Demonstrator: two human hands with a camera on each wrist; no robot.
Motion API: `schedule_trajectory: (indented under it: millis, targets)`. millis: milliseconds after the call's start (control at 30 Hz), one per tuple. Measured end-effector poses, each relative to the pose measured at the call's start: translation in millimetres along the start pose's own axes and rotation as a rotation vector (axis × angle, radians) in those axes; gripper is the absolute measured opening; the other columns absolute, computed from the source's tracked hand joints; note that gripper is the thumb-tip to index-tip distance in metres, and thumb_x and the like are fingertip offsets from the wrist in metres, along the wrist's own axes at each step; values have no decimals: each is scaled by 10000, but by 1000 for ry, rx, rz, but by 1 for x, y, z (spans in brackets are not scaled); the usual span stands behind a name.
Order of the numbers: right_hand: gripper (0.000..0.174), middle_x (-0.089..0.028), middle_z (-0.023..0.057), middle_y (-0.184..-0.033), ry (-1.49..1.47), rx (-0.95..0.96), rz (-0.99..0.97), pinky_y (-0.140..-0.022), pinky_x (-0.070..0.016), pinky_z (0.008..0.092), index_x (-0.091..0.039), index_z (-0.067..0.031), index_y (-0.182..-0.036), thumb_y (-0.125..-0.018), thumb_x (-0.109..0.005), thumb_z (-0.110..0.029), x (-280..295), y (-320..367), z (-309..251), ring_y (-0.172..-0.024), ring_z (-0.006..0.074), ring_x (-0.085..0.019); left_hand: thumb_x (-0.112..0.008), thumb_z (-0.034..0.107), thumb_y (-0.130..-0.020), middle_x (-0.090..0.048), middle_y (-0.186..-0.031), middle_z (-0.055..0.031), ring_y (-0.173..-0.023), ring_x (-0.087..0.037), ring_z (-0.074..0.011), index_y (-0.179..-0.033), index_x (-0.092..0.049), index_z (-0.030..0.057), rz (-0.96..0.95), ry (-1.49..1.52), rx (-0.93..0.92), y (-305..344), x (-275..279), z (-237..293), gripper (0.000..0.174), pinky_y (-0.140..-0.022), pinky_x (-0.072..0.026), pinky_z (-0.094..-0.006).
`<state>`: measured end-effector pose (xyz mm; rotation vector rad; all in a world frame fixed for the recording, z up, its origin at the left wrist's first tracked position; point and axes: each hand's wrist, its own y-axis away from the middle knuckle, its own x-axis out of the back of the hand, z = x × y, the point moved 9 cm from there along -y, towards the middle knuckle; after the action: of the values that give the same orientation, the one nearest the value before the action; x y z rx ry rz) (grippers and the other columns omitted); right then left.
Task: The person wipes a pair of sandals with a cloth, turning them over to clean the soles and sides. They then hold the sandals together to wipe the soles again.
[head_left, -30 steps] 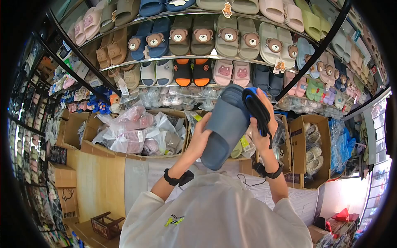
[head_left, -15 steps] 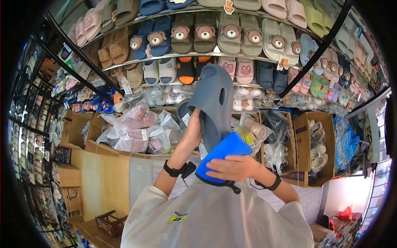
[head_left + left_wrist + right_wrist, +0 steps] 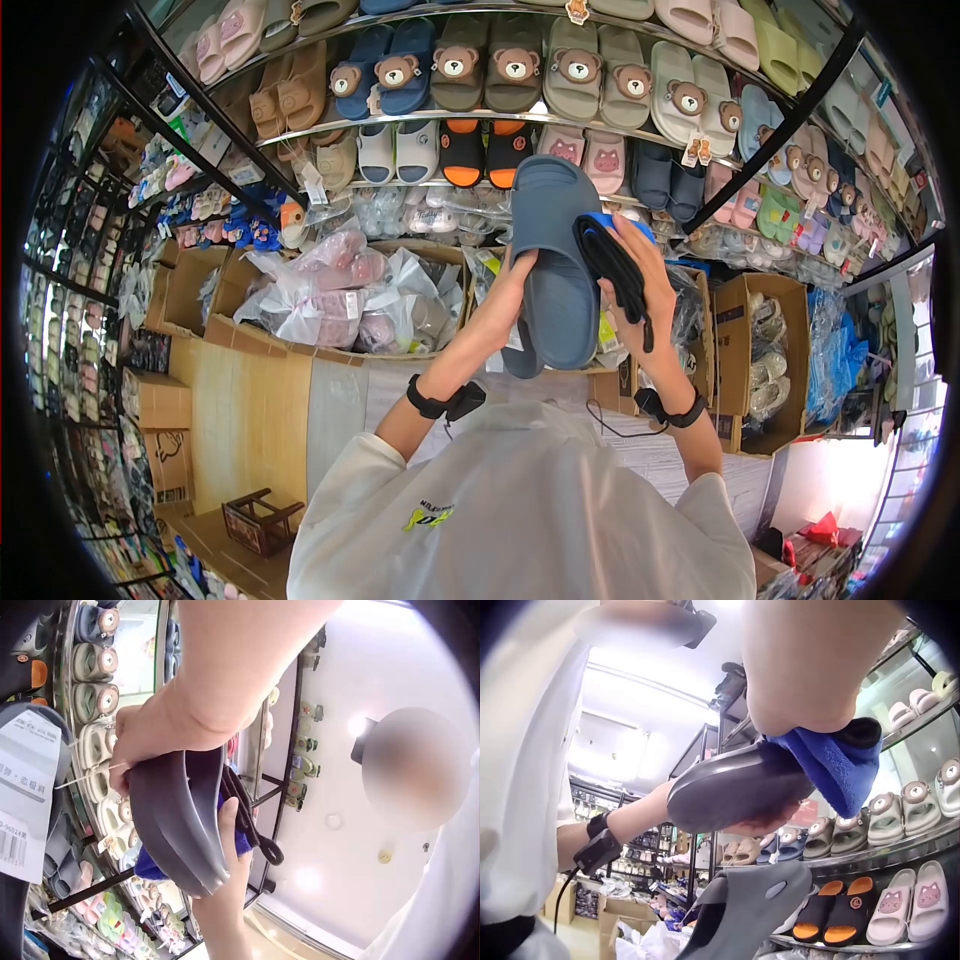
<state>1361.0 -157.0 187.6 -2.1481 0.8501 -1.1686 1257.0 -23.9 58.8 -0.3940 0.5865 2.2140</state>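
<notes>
My left hand (image 3: 508,300) grips a dark grey slide slipper (image 3: 560,290) by its side, holding it up in front of the shelves. A second grey slipper (image 3: 754,904) hangs just below it, mostly hidden in the head view. Near it in the left wrist view is a white paper tag (image 3: 26,787) on a thin string. My right hand (image 3: 648,285) holds a blue fuzzy cloth pad (image 3: 844,769) with a black backing and a dangling black loop (image 3: 270,851). The pad lies against the slipper's right side.
Curved shelves (image 3: 400,128) of paired slippers, several with bear faces, stand ahead. Below them are cardboard boxes (image 3: 735,350) of plastic-wrapped footwear. A small wooden stool (image 3: 262,522) is on the floor at lower left. Each wrist wears a black strap (image 3: 425,398).
The left hand has turned the slipper from its side to show its strap and footbed. The right hand has moved the blue pad up and right, from the slipper's lower end to its right side.
</notes>
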Motion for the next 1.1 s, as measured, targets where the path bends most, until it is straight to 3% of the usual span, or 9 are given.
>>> schedule_trajectory:
  millis: [200,333,433,633,733,800,867,1033,1100]
  targets:
    - [607,-605,158,-1410,145,232,-106,-1062,-468,454,-650,-43,-1322,-753,-820,-173,-13,27,-27,-1294,353,-574,-460,454,-1080,-552,-1447,-74,-1310,-549,-194,-1465,-453,34,100,175,-68,-1,12,2,570,-1115,-408,-366]
    - [453,-626,95,-1385,187,442,-290,-1038,-492,390,-652,-106,-1323,-873,-615,-133,-29,59,-57,-1287,271,-593,-435,429,-1093,-557,-1447,-65,-1310,-546,-200,-1451,-471,41,140,268,-101,2,21,14,530,-1117,-406,-367]
    - [407,-622,64,-1400,181,664,-382,-1085,-453,362,-665,-170,-1311,-911,-609,-119,-38,87,-77,-1295,225,-591,-422,421,-1096,-581,-1417,-65,-1301,-550,-205,-1426,-506,49,186,291,-111,1,32,15,505,-1110,-409,-367]
    - [363,-653,57,-1370,86,594,-207,-1116,-428,365,-677,-192,-1281,-923,-639,-149,-28,87,-73,-1265,212,-614,-469,393,-1078,-638,-1286,-28,-1159,-611,-147,-1407,-519,42,186,265,-93,7,46,2,484,-998,-481,-334]
    - [366,-667,68,-1348,77,595,-166,-1105,-438,374,-689,-190,-1271,-910,-653,-144,-27,76,-77,-1253,220,-622,-536,376,-1049,-643,-1228,-27,-1084,-623,-132,-1426,-512,49,-13,368,-92,-18,55,-22,500,-942,-506,-302]
    - [372,-667,69,-1347,40,584,-140,-1096,-447,374,-689,-190,-1273,-905,-655,-142,-26,69,-80,-1253,223,-622,-549,350,-1045,-640,-1199,-29,-1055,-617,-139,-1435,-508,51,-256,484,-82,-26,39,-21,493,-941,-506,-301]
    - [380,-667,69,-1344,-18,560,-127,-1086,-455,374,-687,-190,-1277,-902,-657,-140,-27,59,-85,-1252,224,-622,-552,303,-1049,-634,-1151,-31,-1030,-602,-148,-1448,-497,50,-631,674,-44,-21,10,-9,476,-944,-503,-306]
    - [386,-635,47,-1388,3,699,-200,-1095,-441,350,-654,-189,-1318,-937,-604,-159,-45,59,-110,-1278,199,-598,-514,235,-1056,-596,-985,-49,-961,-559,-167,-1371,-532,17,-431,620,-65,5,-3,4,383,-935,-467,-298]
    - [396,-608,34,-1424,41,764,-248,-1113,-421,342,-630,-187,-1349,-959,-567,-173,-52,64,-119,-1307,182,-573,-525,307,-1049,-626,-996,-53,-961,-576,-149,-1409,-485,-1,-504,625,-122,-22,12,-21,476,-902,-483,-283]
